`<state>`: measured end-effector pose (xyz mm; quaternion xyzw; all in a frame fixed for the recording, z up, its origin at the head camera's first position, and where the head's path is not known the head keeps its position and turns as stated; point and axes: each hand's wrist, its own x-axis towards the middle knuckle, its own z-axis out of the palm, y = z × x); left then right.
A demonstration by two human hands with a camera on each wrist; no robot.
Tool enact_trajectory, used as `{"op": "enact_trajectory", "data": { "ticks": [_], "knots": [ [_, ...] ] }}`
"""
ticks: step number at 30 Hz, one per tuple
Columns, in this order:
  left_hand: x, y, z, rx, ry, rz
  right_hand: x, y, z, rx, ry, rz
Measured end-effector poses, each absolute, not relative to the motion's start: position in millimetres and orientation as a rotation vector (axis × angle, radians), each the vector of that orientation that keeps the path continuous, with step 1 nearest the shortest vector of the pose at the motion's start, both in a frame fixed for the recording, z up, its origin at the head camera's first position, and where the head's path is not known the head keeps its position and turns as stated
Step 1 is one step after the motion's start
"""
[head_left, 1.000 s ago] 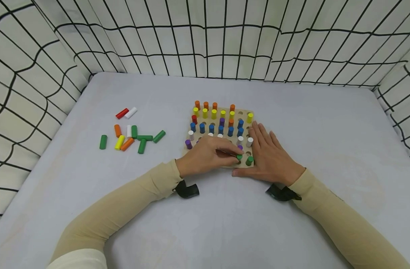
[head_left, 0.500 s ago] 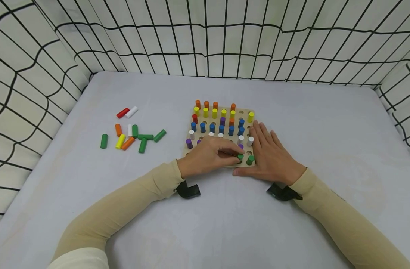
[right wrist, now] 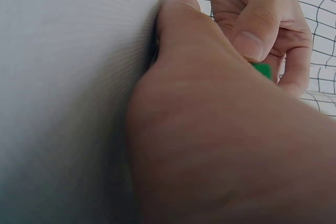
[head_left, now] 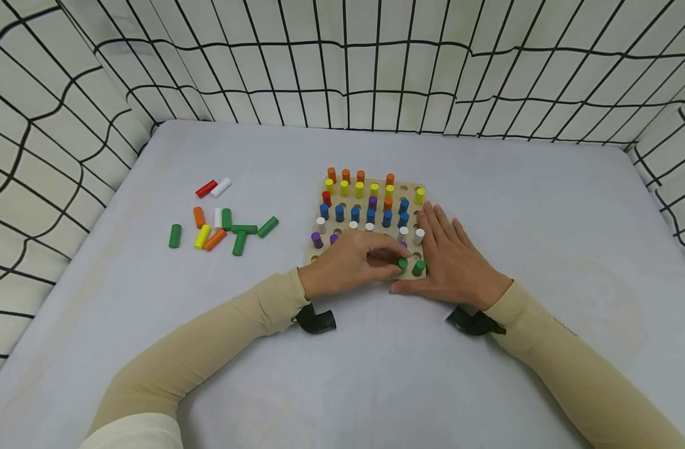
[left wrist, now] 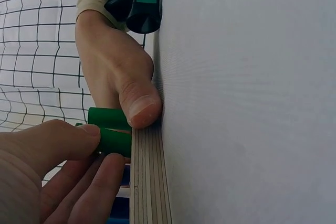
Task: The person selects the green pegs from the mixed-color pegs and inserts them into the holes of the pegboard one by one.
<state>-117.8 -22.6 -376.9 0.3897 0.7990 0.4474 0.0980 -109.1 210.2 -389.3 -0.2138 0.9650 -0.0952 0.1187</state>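
A wooden pegboard [head_left: 348, 194] lies on the white table, bearing rows of upright coloured pegs. At its near right corner my left hand [head_left: 350, 265] pinches a green peg [left wrist: 116, 142] between thumb and fingertips. In the left wrist view that peg stands straight out from the board's layered edge [left wrist: 149, 182]. Beside it, at the corner, is another green peg [head_left: 418, 268]. My right hand [head_left: 455, 262] lies with straight fingers along the board's right side, its thumb [left wrist: 142, 111] against the near edge. My left hand hides part of the lower rows.
Left of the board lie loose pegs: several green ones [head_left: 239, 243], orange [head_left: 215, 240], yellow [head_left: 202, 237], red [head_left: 206, 189] and white [head_left: 221, 188]. A black wire grid [head_left: 376, 68] surrounds the table's back and sides. Bare tabletop [head_left: 544, 206] extends to the right.
The green peg in my left hand has gone down from just above its hole to stand upright in the board. The right hand stays in place.
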Motion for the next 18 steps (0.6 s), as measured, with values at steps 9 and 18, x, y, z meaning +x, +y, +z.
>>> {"op": "enact_trajectory", "data": {
  "ticks": [9, 18],
  "knots": [
    [-117.4, -23.6, -373.6, 1.169, 2.357, 1.324, -108.3, 209.6, -388.4, -0.625, 2.823, -0.283],
    [-118.6, -26.0, -368.1, 1.214, 2.413, 1.321, -108.1, 209.3, -389.3, -0.62, 2.82, -0.282]
  ]
}}
